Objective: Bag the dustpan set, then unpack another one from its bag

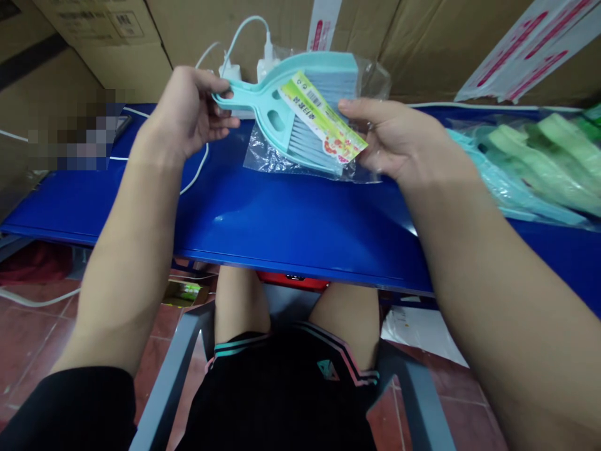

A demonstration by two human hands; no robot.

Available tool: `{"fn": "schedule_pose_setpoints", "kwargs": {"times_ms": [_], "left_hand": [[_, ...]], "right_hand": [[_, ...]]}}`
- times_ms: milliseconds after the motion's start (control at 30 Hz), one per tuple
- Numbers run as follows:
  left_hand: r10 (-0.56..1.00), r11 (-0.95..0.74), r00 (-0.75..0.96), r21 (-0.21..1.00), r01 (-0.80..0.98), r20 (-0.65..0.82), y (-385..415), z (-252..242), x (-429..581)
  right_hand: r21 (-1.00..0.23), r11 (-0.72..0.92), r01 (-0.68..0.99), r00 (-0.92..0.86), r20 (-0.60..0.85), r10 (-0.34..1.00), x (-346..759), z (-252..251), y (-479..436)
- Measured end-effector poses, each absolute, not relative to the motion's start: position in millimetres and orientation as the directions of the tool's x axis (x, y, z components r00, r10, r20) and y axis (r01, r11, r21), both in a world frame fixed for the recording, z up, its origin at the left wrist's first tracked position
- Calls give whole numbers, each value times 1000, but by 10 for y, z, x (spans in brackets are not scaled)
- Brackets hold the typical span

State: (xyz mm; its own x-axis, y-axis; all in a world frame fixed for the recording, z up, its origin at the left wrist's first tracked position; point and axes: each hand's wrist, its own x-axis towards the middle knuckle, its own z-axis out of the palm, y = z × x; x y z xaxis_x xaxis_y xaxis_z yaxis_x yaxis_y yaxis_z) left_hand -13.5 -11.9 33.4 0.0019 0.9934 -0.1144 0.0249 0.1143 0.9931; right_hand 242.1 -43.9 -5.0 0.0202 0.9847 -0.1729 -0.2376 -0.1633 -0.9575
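Observation:
A light-blue dustpan (275, 122) with a grey-bristled brush (310, 147) nested in it is held up over the blue table. My left hand (190, 113) pinches the end of its handle between thumb and fingers. Around the wide end, my right hand (392, 134) grips the set through a clear plastic bag (267, 160), thumb on top. The bag covers the pan and bristles, while the handle sticks out on the left. Across the front lies a green and yellow printed label card (323, 119), slanting down to the right.
Bagged green and blue dustpan sets (539, 163) are piled at the right of the blue table (282, 219). White chargers with cables (267, 53) stand behind the dustpan, before cardboard boxes (422, 50). A cable (201, 166) trails across the left of the table.

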Motion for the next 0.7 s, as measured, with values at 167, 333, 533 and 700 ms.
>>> {"fn": "schedule_pose_setpoints", "kwargs": {"times_ms": [167,333,533,700], "left_hand": [[991,136,-6,990,44,-136,-98,340,-144],[992,130,-11,991,42,-129,-107,344,-141],[989,149,-2,989,22,-149,-92,324,-162],[988,143,49,990,13,-144,9,256,-242]], "right_hand": [[-961,-156,-229,15,-163,986,2425,-46,-440],[-963,-136,-234,-4,-139,990,2424,-61,-437],[-963,-89,-253,26,-99,995,2398,-81,-434],[-967,-81,-241,44,-94,995,2378,-74,-437]]}}
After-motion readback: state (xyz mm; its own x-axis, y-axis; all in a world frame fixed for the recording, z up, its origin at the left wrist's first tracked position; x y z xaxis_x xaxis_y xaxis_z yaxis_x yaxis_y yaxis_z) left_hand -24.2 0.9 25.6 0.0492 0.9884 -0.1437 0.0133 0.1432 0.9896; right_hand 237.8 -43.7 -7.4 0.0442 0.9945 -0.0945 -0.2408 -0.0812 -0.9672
